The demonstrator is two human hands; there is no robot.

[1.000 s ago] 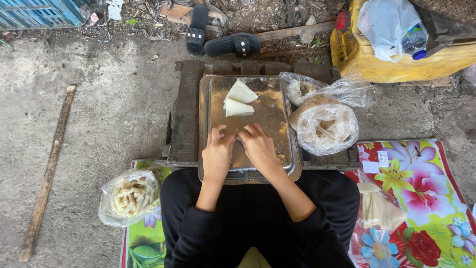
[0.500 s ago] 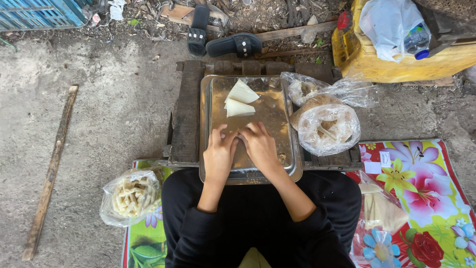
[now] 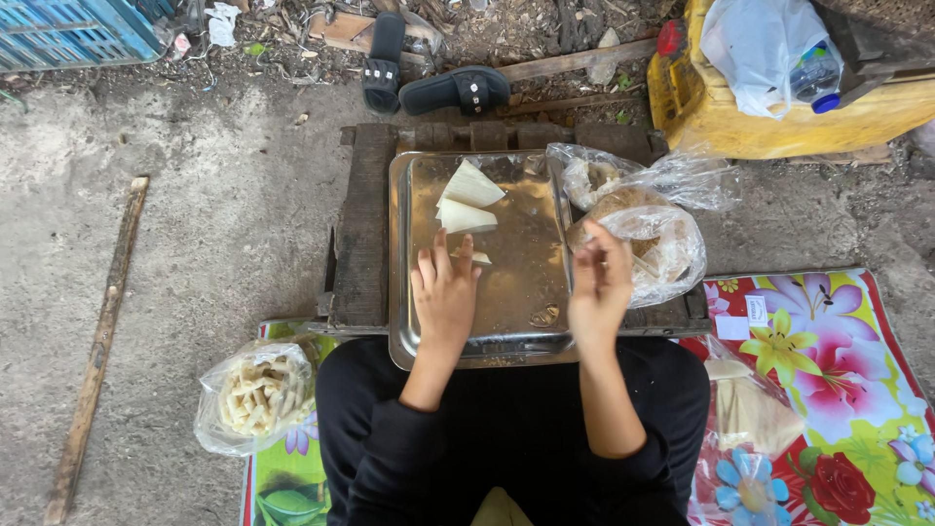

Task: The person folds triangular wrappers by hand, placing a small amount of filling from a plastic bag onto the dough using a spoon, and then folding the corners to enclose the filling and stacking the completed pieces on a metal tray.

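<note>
Where the left hand (image 3: 445, 292) lies flat on the metal tray (image 3: 404, 321), fingers spread and open, a small pale folded piece (image 3: 479, 258) peeks out just beyond its fingertips, touching or nearly so. It looks like a thin wrapper folded to a triangle: light, soft and likely to come unfolded or tear if pinched hard, so the folded edges or a corner seem the safest hold, with a light grip. Two larger folded triangles (image 3: 467, 200) lie further up the tray, one overlapping the other, apart from the hand. The tray surface looks greasy, so pieces may slide on it. The right hand (image 3: 599, 282) hovers at the tray's right rim, fingers loosely curled and holding nothing I can make out, just beside a clear bag (image 3: 667, 248) of round flat sheets. The tray sits on a dark wooden pallet (image 3: 360, 234). Another bag (image 3: 255, 394) of pale strips rests by the person's left knee on a flowered mat (image 3: 828, 390).
</note>
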